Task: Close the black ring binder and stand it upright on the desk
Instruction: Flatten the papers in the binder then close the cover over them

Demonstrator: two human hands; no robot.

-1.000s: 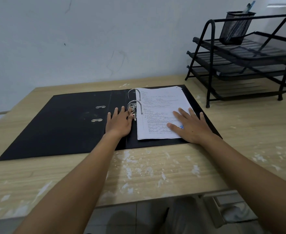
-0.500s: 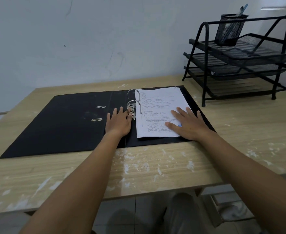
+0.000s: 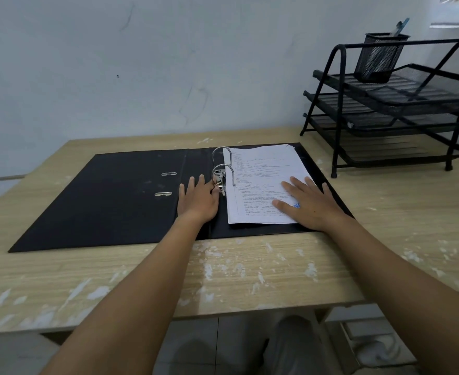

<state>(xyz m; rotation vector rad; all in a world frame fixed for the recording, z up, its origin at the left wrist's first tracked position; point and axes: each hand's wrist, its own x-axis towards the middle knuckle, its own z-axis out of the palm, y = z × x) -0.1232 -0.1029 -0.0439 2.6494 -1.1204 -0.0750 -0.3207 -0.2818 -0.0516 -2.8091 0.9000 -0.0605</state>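
Plainly nothing is done yet: the black ring binder [image 3: 120, 196] lies fully open and flat on the desk [image 3: 250, 269]. Beside its 2 rings [image 3: 223, 169], the left hand [image 3: 199, 199] rests open on the spine; the right hand [image 3: 311, 203] presses flat (fingers spread) on the papers [image 3: 263, 171].

We see the black ring binder [image 3: 109, 196] lying flat and fully open on the desk [image 3: 250, 272], left cover spread wide. Its two metal rings [image 3: 223, 169] stand closed near the spine, holding a stack of printed pages [image 3: 263, 182] on the right cover.
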